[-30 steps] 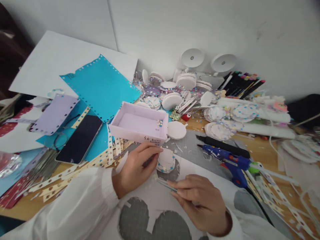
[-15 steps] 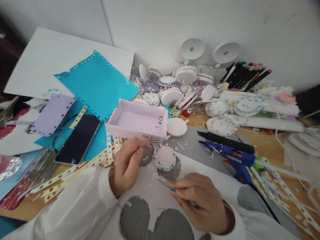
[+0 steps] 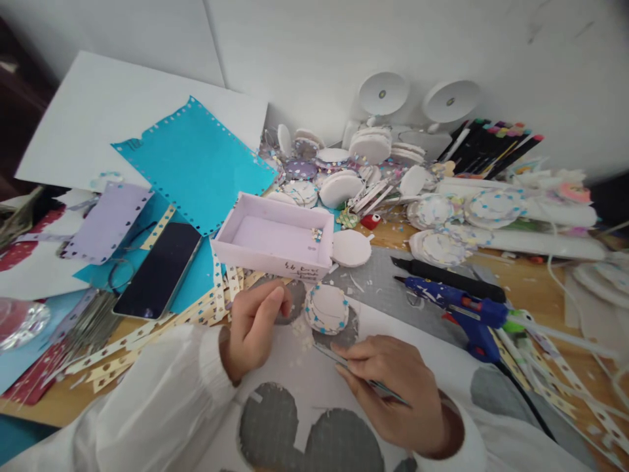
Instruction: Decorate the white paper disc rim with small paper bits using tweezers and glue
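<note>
My right hand (image 3: 393, 390) grips slim tweezers (image 3: 339, 358), their tips low over the paper just below a small white disc (image 3: 327, 309) edged with blue stars. My left hand (image 3: 255, 324) is curled closed to the left of that disc, and nothing shows in its fingers. Tiny pale confetti pieces (image 3: 301, 344) lie scattered between the hands. The disc rests over a round cut-out in the white sheet (image 3: 289, 367), apart from both hands. Behind it stands a lilac box (image 3: 272, 259) with a few small bits at its inner right corner.
To the right lie a blue glue gun (image 3: 462, 305) with its cord and a black pen-like tool (image 3: 452, 278). A phone (image 3: 158, 270) and punched paper strips (image 3: 196, 307) are on the left. White discs (image 3: 341, 188) pile along the wall beside markers (image 3: 491, 151).
My left index finger, stretched toward the disc before, has folded in, and that hand sits closed. The tweezers remain in my right hand. The whole view has shifted slightly.
</note>
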Tool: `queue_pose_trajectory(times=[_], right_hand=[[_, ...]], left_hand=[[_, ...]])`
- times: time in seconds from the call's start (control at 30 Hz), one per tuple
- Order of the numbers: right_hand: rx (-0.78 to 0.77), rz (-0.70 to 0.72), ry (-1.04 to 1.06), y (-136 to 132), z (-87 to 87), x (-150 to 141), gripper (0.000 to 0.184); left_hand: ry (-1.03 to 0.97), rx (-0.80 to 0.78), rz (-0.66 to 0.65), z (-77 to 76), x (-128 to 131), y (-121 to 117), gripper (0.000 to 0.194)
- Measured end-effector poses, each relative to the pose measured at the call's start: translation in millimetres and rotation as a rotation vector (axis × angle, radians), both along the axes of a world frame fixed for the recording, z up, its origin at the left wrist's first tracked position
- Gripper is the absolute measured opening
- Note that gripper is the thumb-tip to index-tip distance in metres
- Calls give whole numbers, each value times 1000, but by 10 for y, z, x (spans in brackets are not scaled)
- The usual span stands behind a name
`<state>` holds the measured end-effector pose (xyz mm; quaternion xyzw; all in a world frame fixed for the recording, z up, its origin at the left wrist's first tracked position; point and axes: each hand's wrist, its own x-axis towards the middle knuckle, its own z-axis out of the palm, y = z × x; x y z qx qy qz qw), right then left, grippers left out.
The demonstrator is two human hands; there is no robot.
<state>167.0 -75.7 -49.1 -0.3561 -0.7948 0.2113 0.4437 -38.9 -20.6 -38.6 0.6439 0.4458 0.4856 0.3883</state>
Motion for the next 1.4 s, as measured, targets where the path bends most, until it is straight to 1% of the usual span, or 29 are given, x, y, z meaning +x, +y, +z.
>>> queue_pose_trajectory(times=[0.23,0.37,0.5,0.57,0.67,0.73,0.87,0.9,0.97,1.03,1.13,1.27,1.4], right_hand=[[16,66,-66,13,-16,-9,18],[20,50,-95,11,-27,-6,19],[34,39,-43,8,43,7,24],[23,-1,10,-4,95,21,26],[9,-111,112,-37,144,42,27],[-58,-158,207,-57,150,54,28],[-336,-137,515,-67,147,73,28],[-395,-125,590,-64,149,78,27],[-477,-104,704,-55,157,86,24],[-530,-91,764,-46,163,92,22],[-552,-84,787,-37,166,90,20],[-532,-71,781,-30,167,80,18],[-504,-101,821,-28,164,97,18]], left_hand=[[29,15,-33,2,-18,-14,39],[35,33,-47,2,-14,-15,39],[38,54,-42,3,-9,-6,38],[43,62,-42,10,-15,-3,38],[51,79,-68,41,-33,-9,37],[73,103,-130,79,-40,-21,33],[124,213,-288,147,-10,-67,15],[128,246,-313,155,4,-78,14],[141,306,-339,161,30,-95,20],[173,346,-349,159,47,-100,22],[214,375,-364,162,56,-89,16],[228,397,-385,182,62,-68,9],[224,368,-374,199,59,-67,7]])
